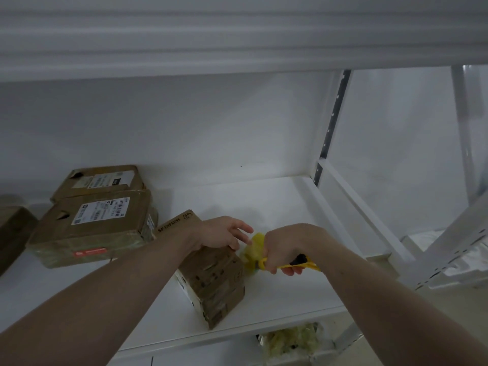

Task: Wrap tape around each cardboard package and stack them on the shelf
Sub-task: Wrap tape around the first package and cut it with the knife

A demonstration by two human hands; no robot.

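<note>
While the left hand (223, 233) rests on top of the SF Express box (211, 273) with fingers loose and spread, the box could tip or slide, because nothing is curled round it. That box stands on the white shelf (277, 207), right under the left hand and just left of the right hand's grip.

The right hand (287, 249) is wrapped tight round the yellow tape dispenser (264, 257), which sits beside the box's top corner. If it pulls hard, the tape could bunch up or miss the box.

The shelf is flat, smooth and hard. Far left of both hands lie two taped packages (100, 215), flat, brown and shiny, with white labels. The held box is brown cardboard, blocky, with crinkly tape bands. The dispenser is the smallest, plastic with a black part by the grip.
</note>
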